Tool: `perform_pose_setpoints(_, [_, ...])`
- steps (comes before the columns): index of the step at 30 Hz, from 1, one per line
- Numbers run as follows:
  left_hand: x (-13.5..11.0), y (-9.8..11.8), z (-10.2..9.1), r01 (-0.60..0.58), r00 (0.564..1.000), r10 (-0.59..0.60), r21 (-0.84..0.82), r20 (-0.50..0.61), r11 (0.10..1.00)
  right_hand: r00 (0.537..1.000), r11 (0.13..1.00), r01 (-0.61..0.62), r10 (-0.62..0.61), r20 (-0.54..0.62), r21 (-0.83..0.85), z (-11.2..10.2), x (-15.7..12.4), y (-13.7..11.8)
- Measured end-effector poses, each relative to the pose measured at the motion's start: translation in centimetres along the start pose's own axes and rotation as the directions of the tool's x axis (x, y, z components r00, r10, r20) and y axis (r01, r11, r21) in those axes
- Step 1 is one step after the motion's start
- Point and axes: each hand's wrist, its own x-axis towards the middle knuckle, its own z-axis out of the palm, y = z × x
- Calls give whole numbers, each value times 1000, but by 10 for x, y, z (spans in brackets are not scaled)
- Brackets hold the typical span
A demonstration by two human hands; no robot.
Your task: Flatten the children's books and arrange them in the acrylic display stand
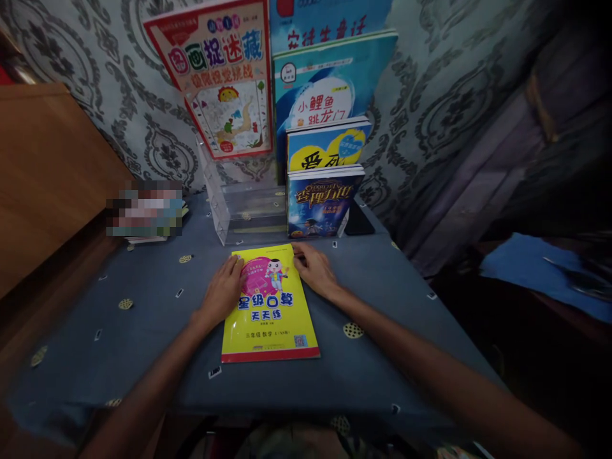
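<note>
head | left hand (pixel 225 288), right hand (pixel 315 269): fingers clamped on 1 yellow book (pixel 272 330) | 1 stand (pixel 218 207)

1. Here's the left hand (pixel 224 287), bare, its slim fingers bunched close, nails too small to make out.
2. Across to the right hand (pixel 315 268), bare too, knuckles softly rounded, a slender build to match!
3. Down the left forearm (pixel 160 366) we go: uncovered, smooth in outline, narrow at the wrist, broadening toward the picture's bottom edge.
4. And the right forearm (pixel 411 338), long and lean, bare right out to the lower corner, thickening steadily.
</note>
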Motion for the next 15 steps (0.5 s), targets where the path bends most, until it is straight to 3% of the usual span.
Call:
perform_pose_setpoints(4, [8, -13, -12, -28, 996, 26, 17, 90, 999, 997, 993, -69, 72, -29, 93, -2, -11, -6])
perform_pose_setpoints(7, [18, -7, -27, -55, 984, 36, 105, 175, 993, 991, 961, -130, 134, -2, 244, 0, -21, -9])
perform_pose_setpoints(11, [32, 35, -37, -25, 981, -21, 231, 191, 973, 979, 860, -199, 192, 64, 469, 2, -22, -7])
perform_pose_setpoints(15, [41, 87, -26, -63, 981, 9, 270, 196, 961, 962, 762, -248, 267, 59, 598, 0, -10, 0])
